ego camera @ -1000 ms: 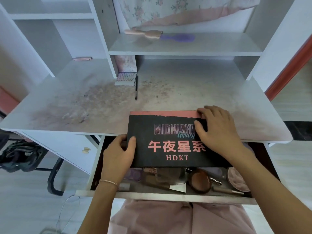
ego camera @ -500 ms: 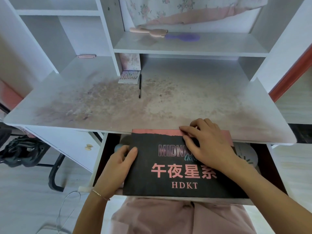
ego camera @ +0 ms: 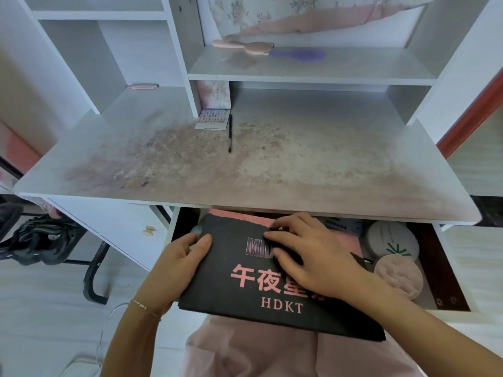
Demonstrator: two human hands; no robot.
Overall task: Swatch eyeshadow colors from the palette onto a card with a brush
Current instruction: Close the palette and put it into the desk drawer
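The eyeshadow palette (ego camera: 261, 284) is a flat black box with pink lettering and a pink strip along its far edge. It is held tilted over the open drawer (ego camera: 435, 257), its near end above my lap. My left hand (ego camera: 177, 265) grips its left edge, thumb on top. My right hand (ego camera: 313, 257) lies across its top with bent fingers pressed near the far edge, hiding part of the print. The swatch card (ego camera: 212, 119) and a thin black brush (ego camera: 230, 134) lie at the back of the desk (ego camera: 299, 172), away from both hands.
In the drawer's right part sit a round white compact (ego camera: 392, 240) and a pink puff (ego camera: 398, 276). A pink brush (ego camera: 245, 46) and a purple hairbrush (ego camera: 299, 55) lie on the upper shelf. The desk top is stained with powder. A black chair frame (ego camera: 92, 270) stands at the left.
The palette has come off the desk's front edge, down and toward me, over the drawer. My right hand slid from its right corner toward the middle of the top.
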